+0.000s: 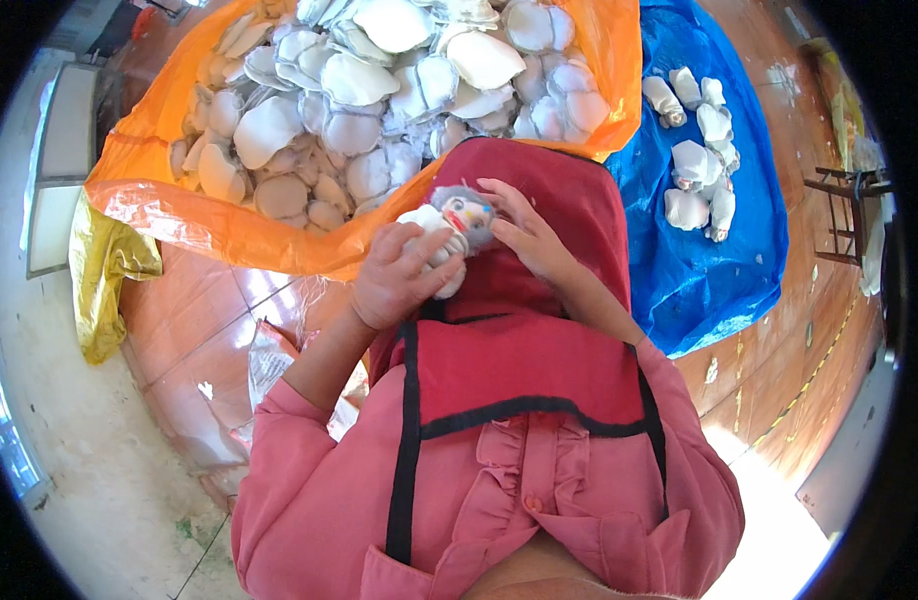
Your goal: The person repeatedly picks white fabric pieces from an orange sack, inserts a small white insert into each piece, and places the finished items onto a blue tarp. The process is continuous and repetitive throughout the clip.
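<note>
A small white and grey plush doll (pixel 463 212) with coloured marks on its face is held over my lap. My left hand (pixel 404 275) closes around its white body from the left, fingers wrapped over the front. From the right, my right hand (pixel 531 238) has its thumb and fingers curled at the doll's grey head. A red apron (pixel 539 370) lies under both hands. Just beyond them, an orange sheet or sack (pixel 309 255) holds a large heap of white and grey plush pieces (pixel 364 90).
At the right, a blue sack (pixel 719 290) lies on the tiled floor with several white stuffed pieces (pixel 701 160) on it. A yellow bag (pixel 104 280) sits at the left beside the wall. A dark wooden stool (pixel 847 215) stands at the far right.
</note>
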The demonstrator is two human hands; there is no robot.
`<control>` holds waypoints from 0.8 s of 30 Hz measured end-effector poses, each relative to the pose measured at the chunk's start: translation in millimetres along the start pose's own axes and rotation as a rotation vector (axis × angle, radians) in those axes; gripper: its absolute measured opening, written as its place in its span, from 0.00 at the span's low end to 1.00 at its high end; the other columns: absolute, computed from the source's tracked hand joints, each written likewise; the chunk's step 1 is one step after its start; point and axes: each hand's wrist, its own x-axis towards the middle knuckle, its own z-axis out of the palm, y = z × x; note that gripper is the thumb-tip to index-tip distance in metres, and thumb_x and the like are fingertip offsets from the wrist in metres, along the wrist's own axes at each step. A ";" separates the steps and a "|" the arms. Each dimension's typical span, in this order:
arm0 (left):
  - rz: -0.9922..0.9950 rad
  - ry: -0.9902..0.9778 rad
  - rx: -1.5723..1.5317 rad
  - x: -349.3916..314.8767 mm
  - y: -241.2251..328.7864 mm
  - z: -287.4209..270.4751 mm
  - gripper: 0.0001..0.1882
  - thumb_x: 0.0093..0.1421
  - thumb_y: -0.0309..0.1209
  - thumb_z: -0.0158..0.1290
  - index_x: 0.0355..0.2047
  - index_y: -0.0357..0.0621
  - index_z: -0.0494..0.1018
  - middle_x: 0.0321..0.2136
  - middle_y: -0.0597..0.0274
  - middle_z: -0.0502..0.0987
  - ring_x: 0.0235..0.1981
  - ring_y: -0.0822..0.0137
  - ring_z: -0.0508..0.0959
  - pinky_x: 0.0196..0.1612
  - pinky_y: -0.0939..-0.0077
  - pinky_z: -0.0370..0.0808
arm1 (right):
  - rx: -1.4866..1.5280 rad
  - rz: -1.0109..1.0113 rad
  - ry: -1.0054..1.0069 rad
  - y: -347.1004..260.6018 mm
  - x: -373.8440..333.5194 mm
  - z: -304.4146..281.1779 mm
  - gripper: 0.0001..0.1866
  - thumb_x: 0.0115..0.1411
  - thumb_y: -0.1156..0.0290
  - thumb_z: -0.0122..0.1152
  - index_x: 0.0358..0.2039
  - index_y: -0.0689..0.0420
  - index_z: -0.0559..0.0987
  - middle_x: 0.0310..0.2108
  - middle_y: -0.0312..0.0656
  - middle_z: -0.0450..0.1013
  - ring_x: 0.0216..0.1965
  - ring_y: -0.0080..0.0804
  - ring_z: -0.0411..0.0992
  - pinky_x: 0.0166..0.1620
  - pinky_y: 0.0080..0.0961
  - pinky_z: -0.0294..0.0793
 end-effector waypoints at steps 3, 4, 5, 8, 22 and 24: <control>0.173 0.052 0.012 2.1 0.5 6.0 0.17 0.46 0.34 0.61 0.39 0.61 0.77 0.51 0.71 0.73 0.46 0.61 0.68 0.45 0.64 0.72 | -0.272 0.105 0.025 -7.7 8.9 7.9 0.26 0.65 0.63 0.55 0.60 0.57 0.64 0.50 0.43 0.69 0.51 0.27 0.67 0.54 0.24 0.67; 0.178 0.072 0.008 2.4 1.9 7.9 0.17 0.46 0.33 0.61 0.39 0.61 0.77 0.50 0.70 0.72 0.45 0.61 0.68 0.44 0.64 0.72 | -0.174 0.138 0.046 -7.3 10.4 12.6 0.24 0.64 0.63 0.56 0.58 0.58 0.66 0.48 0.42 0.70 0.50 0.26 0.68 0.54 0.24 0.67; 0.183 0.095 0.004 2.8 2.7 10.7 0.17 0.46 0.33 0.62 0.39 0.61 0.77 0.49 0.70 0.72 0.44 0.62 0.68 0.44 0.65 0.72 | -0.078 0.170 0.069 -7.5 12.5 17.3 0.23 0.64 0.63 0.56 0.57 0.58 0.67 0.47 0.40 0.70 0.49 0.25 0.68 0.53 0.23 0.68; 0.205 0.124 -0.011 -5.9 1.4 16.3 0.19 0.45 0.32 0.62 0.41 0.62 0.78 0.45 0.68 0.70 0.41 0.62 0.68 0.42 0.65 0.72 | -0.026 0.162 0.135 -2.1 11.8 20.6 0.19 0.64 0.63 0.57 0.52 0.57 0.71 0.42 0.36 0.72 0.43 0.22 0.69 0.48 0.22 0.70; -0.178 0.191 -0.140 -23.1 21.5 46.9 0.28 0.43 0.28 0.63 0.48 0.44 0.75 0.45 0.54 0.68 0.41 0.54 0.72 0.38 0.66 0.73 | 0.610 0.069 0.347 4.2 5.8 29.1 0.11 0.63 0.67 0.58 0.45 0.54 0.72 0.38 0.35 0.74 0.37 0.22 0.73 0.41 0.23 0.75; -0.169 0.091 -0.311 -18.3 20.3 32.5 0.32 0.45 0.29 0.64 0.53 0.39 0.70 0.50 0.49 0.68 0.44 0.50 0.73 0.43 0.65 0.74 | 0.547 0.056 0.281 9.8 4.1 20.4 0.11 0.63 0.68 0.58 0.45 0.54 0.72 0.38 0.35 0.74 0.37 0.22 0.72 0.41 0.23 0.75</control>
